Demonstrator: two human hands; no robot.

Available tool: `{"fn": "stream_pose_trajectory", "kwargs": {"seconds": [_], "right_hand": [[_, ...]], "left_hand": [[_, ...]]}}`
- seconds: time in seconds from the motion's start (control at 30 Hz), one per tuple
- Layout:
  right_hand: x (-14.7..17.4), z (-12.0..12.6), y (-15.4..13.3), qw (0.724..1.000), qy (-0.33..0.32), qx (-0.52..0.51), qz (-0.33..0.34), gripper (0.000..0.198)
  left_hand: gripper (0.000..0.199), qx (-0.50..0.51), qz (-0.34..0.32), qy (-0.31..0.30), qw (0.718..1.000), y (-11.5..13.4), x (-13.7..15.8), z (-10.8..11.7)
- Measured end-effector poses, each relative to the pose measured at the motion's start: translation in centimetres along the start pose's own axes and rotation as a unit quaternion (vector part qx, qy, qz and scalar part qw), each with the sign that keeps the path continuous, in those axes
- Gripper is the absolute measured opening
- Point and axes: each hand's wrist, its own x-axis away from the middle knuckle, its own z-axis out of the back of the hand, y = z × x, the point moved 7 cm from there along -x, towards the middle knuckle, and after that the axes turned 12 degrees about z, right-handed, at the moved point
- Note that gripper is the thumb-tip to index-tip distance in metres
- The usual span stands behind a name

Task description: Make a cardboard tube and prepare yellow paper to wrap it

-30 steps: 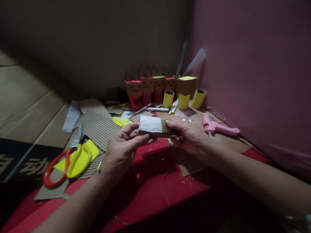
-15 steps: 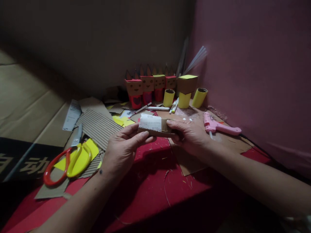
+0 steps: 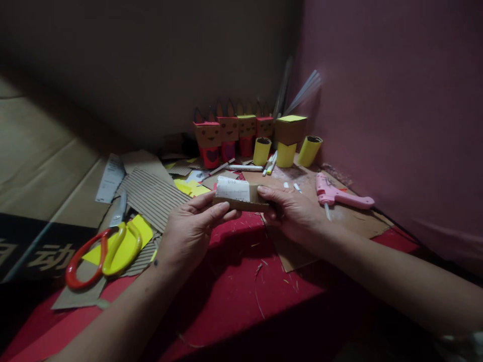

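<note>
Between my two hands is a small folded piece of brown cardboard (image 3: 241,205) with a white printed label on it. My left hand (image 3: 196,218) pinches its left end, thumb along the near edge and fingers behind and beneath. At the right end, my right hand (image 3: 285,206) grips it with the thumb on top and the fingers below. The piece is held above the red tabletop (image 3: 237,281). A bit of red shows at its left edge; its underside is hidden.
Scissors (image 3: 105,251) with red and yellow handles lie on cardboard scraps at left. A pink glue gun (image 3: 343,193) rests at right. Behind stand yellow tubes (image 3: 262,152), a box-headed yellow figure (image 3: 290,131) and several red figures with drawn faces (image 3: 209,137). Markers (image 3: 245,168) lie before them.
The cardboard piece has tilted slightly and shifted a little to the left in my hands. Both hands keep their hold.
</note>
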Motion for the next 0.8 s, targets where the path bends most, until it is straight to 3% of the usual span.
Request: {"fn": "stream_pose_trajectory", "kwargs": {"seconds": [0.3, 0.8], "right_hand": [[0.4, -0.1, 0.5, 0.997, 0.045, -0.048, -0.048, 0.016], [0.4, -1.0, 0.7, 0.997, -0.035, -0.039, -0.057, 0.01]], "left_hand": [[0.025, -0.017, -0.018, 0.015, 1.0, 0.3, 0.0, 0.2], [0.024, -0.023, -0.008, 0.029, 0.999, 0.0, -0.4, 1.0]]}}
